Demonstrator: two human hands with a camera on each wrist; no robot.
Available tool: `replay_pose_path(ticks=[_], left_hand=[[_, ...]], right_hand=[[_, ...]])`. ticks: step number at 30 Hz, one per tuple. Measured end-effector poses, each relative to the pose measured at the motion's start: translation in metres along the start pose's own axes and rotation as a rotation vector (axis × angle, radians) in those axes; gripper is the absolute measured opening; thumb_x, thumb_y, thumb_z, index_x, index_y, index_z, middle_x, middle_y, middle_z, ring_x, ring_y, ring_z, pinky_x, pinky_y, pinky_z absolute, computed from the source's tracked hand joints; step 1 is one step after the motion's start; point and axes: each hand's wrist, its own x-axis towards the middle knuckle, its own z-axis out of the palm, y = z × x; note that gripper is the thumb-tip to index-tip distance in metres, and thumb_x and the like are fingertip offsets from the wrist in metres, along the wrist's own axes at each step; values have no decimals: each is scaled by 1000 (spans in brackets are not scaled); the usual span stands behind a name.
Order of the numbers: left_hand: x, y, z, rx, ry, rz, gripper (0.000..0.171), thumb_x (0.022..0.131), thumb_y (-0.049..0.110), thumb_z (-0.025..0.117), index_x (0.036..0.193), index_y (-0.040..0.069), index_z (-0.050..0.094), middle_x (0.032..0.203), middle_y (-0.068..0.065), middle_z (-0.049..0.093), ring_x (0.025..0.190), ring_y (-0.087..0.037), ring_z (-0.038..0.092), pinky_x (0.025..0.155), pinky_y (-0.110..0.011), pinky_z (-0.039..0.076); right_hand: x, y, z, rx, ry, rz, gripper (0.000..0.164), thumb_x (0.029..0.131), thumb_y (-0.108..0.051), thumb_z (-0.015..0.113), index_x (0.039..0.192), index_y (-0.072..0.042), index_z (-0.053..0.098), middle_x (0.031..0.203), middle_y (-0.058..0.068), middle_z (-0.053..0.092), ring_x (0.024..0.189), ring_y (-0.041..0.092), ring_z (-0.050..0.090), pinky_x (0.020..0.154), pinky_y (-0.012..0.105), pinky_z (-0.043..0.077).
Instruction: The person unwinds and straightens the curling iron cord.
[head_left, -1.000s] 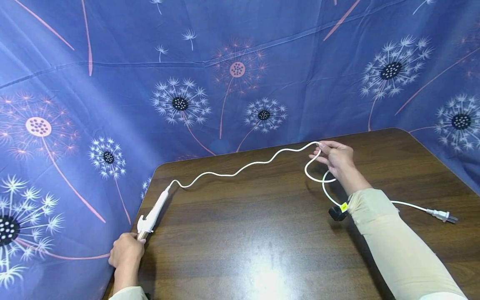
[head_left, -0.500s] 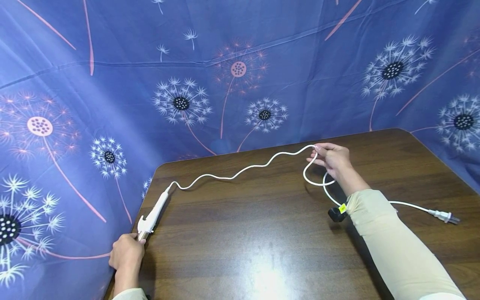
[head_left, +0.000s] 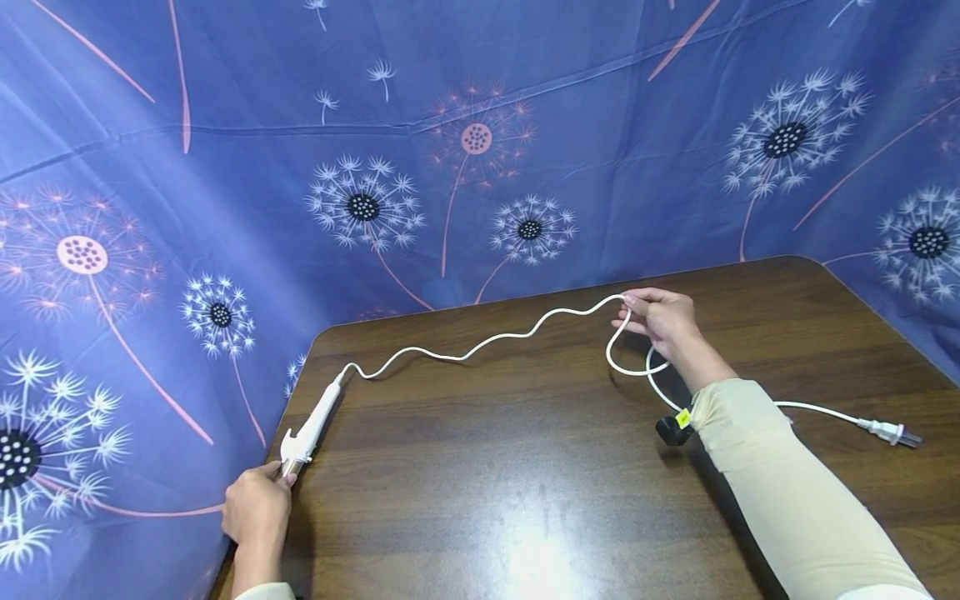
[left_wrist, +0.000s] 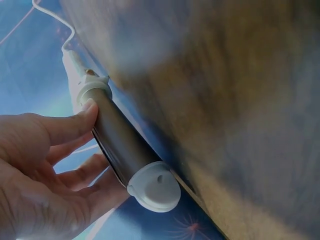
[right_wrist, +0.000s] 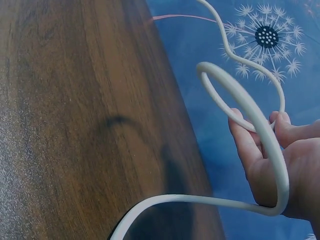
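Note:
A white curling iron (head_left: 318,418) with a metallic barrel lies at the left edge of the table. My left hand (head_left: 257,504) grips its barrel between thumb and fingers. Up close in the left wrist view, the barrel (left_wrist: 125,135) ends in a white cap (left_wrist: 156,187), and the thumb presses near the handle end. From the handle a wavy white cord (head_left: 491,340) runs across to my right hand (head_left: 663,322), which pinches it between thumb and fingertips. Below that hand the cord hangs in a loop, seen large as a white loop (right_wrist: 270,145) in the right wrist view.
A two-pin plug (head_left: 890,432) lies at the right on the brown wooden table (head_left: 465,450). Beside the right sleeve sit a yellow tag (head_left: 683,418) and a black piece (head_left: 672,431) whose kind is unclear. A blue dandelion-print cloth (head_left: 600,150) hangs behind.
My right hand has shifted slightly left and down with the pinched cord. The left hand and curling iron have edged a little to the right.

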Motion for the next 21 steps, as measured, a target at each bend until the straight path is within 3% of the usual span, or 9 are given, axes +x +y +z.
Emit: replay_pose_path(ticks=[21], left_hand=[[-1, 3, -2, 45, -15, -23, 27, 84, 16, 69, 109, 7, 71, 106, -37, 59, 84, -59, 56, 57, -60, 42]], right_hand=[[3, 11, 4, -144, 3, -35, 23, 88, 11, 59, 81, -6, 73, 72, 1, 69, 64, 14, 64, 73, 36, 56]])
